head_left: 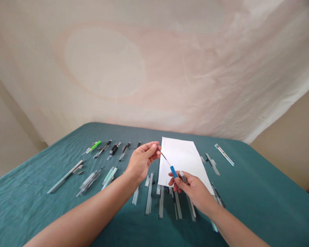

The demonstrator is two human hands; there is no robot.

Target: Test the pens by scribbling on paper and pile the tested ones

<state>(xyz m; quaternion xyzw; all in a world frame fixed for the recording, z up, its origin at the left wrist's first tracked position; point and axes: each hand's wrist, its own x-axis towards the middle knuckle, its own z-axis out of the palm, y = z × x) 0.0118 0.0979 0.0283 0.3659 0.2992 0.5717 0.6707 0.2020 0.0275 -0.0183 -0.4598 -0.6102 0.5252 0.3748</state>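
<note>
Above the left edge of a white paper sheet (179, 151), my left hand (144, 156) pinches the upper end of a thin dark pen refill (163, 156). The refill slants down to the right, its lower end at the mouth of a blue pen barrel (173, 171). My right hand (192, 188) is closed around that barrel. A small grey piece, perhaps a cap (183, 177), also sits among its fingers. Below both hands lie several clear pen barrels (148, 197), partly hidden by my right hand.
Pen parts lie in groups on the green cloth (113, 223): a bright green pen (94, 146), black pens (115, 149), mint pens (109, 175) and a long pale pen (65, 177) on the left. To the right are a white pen pair (224, 155) and clear parts (212, 164). A pale sheet (167, 79) hangs behind.
</note>
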